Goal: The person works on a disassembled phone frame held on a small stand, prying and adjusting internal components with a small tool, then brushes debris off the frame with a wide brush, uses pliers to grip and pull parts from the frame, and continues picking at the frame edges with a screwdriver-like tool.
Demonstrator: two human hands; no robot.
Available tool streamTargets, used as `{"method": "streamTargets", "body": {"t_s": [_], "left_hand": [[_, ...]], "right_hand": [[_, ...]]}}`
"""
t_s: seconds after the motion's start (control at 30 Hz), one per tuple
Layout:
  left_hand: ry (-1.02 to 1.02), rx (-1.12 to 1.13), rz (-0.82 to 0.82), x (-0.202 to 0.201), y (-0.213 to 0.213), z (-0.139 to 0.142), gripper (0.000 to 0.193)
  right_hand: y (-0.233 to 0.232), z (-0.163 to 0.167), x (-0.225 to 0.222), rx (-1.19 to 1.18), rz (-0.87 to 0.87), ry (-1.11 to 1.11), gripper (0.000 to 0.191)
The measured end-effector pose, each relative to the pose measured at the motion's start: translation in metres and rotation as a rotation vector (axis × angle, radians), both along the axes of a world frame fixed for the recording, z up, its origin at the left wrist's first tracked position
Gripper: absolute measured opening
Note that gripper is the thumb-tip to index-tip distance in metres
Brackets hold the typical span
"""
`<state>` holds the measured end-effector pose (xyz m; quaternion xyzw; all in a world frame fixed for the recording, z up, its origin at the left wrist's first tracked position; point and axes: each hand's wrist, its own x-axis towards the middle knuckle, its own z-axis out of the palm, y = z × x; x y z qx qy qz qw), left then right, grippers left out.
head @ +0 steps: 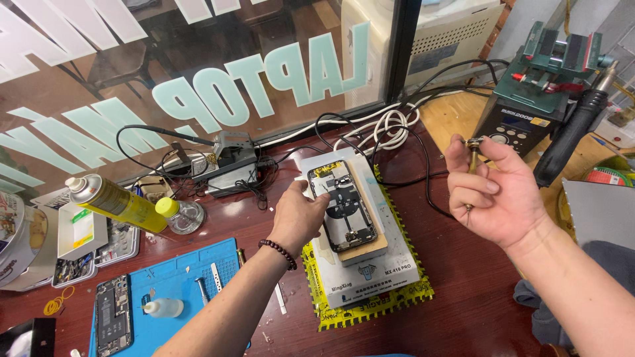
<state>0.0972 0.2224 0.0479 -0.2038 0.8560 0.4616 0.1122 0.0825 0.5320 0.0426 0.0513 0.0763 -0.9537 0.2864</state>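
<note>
A dark red workbench [463, 291] ran beneath a lettered shop window, crowded with repair gear. Nearest lay a blue mat [178, 277] with a second opened phone [114, 314]. The left hand [299, 215] pressed flat, fingers loosely curled, on the opened phone [344, 205], which lay on a white heating pad [370, 271]. The right hand [493, 192], raised beside it, pinched a small brass-tipped tool [472, 155] between thumb and fingers. Steady downward pressure from the left seemed wise, keeping the board still. Farther back stood a rework station [522, 112].
</note>
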Motion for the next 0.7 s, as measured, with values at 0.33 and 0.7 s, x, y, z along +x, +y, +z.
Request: {"method": "streamTargets", "body": {"t_s": [0.33, 0.7], "left_hand": [[-0.004, 0.006, -0.016, 0.0048, 0.0026, 0.0062, 0.065], [-0.016, 0.011, -0.007, 0.005, 0.0039, 0.0094, 0.065]], "right_hand": [[-0.0017, 0.0067, 0.0055, -0.01, 0.006, 0.021, 0.028], [-0.0052, 0.0095, 0.0082, -0.048, 0.009, 0.007, 0.029]]}}
